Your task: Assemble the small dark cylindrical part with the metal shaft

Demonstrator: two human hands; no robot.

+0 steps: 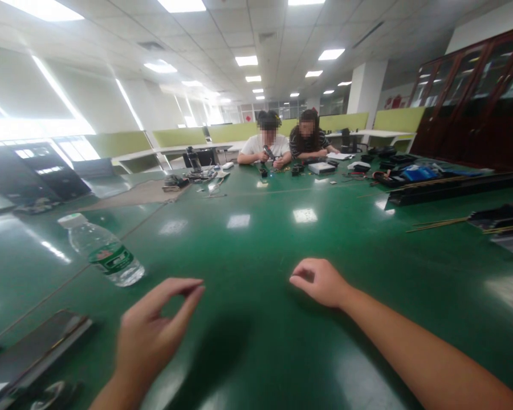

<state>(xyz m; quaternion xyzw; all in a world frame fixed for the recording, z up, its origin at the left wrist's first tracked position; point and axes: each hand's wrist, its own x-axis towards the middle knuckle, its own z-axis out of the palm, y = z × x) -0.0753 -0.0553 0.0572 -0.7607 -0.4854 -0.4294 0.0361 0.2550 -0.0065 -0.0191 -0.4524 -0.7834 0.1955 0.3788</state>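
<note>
My left hand (156,322) hovers above the green tabletop (248,250), its shadow falling to the right. Its thumb and index fingertips meet in a pinch, and I see nothing between them. Close to the table surface, my right hand (320,280) has its thumb and index finger curled together at the tips, also with no visible object; its other fingers are hidden. Just beyond my left hand is a clear water bottle (106,250) with a green label and white cap, which looks tilted. The hand appears apart from it.
A dark flat case or device (38,353) lies at the near left. Long black channels (457,188) and thin yellowish rods (438,224) lie at the right. Across the table, two people lean over small parts, one holding a dark tool (269,152). A white box (322,168) sits near them.
</note>
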